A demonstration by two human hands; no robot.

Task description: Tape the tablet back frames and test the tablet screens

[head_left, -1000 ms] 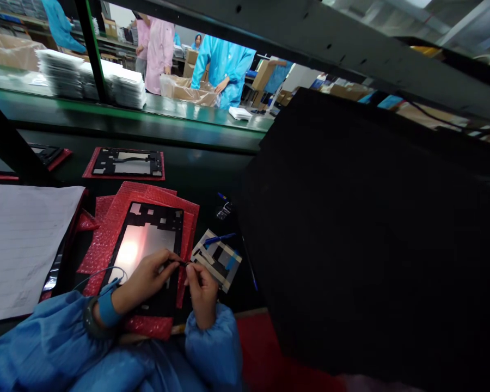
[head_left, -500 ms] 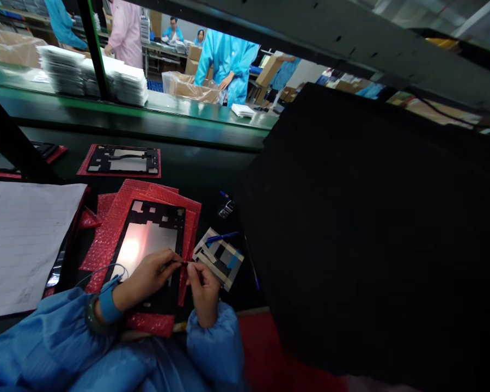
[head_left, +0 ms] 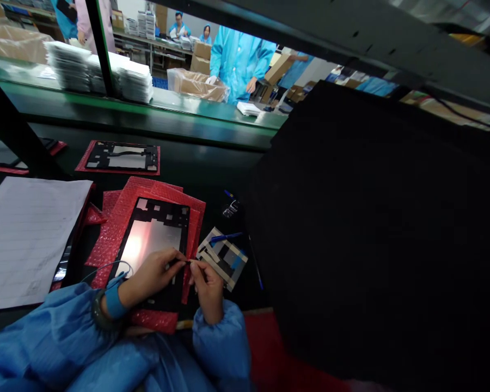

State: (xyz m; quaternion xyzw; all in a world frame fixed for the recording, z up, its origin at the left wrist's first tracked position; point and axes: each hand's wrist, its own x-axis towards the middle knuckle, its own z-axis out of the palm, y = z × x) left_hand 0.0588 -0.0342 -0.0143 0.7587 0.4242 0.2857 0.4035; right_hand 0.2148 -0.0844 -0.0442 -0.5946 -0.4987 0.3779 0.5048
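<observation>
My left hand [head_left: 151,275] and my right hand [head_left: 206,288] meet over the lower edge of a black-framed metal panel [head_left: 153,237], which lies on red bubble wrap [head_left: 114,245]. Between their fingertips they pinch a thin dark strip [head_left: 179,262], too small to make out clearly. My left fingers rest just above the panel's lower part, and its bottom end is hidden under both hands. A blue wrist strap [head_left: 115,300] with a thin coiled wire circles my left wrist. Blue sleeves cover both forearms.
A die-cut liner sheet [head_left: 222,258] and a blue-handled tool [head_left: 226,237] lie right of the panel. Further off are a second panel on red wrap [head_left: 118,158] and ruled white paper [head_left: 28,239]. A large black board [head_left: 371,228] fills the right side. Co-workers stand beyond a green-edged bench [head_left: 126,120].
The whole view has drifted slightly, and my hands still pinch the strip in nearly the same place. A co-worker in a blue smock has moved away from the cardboard box.
</observation>
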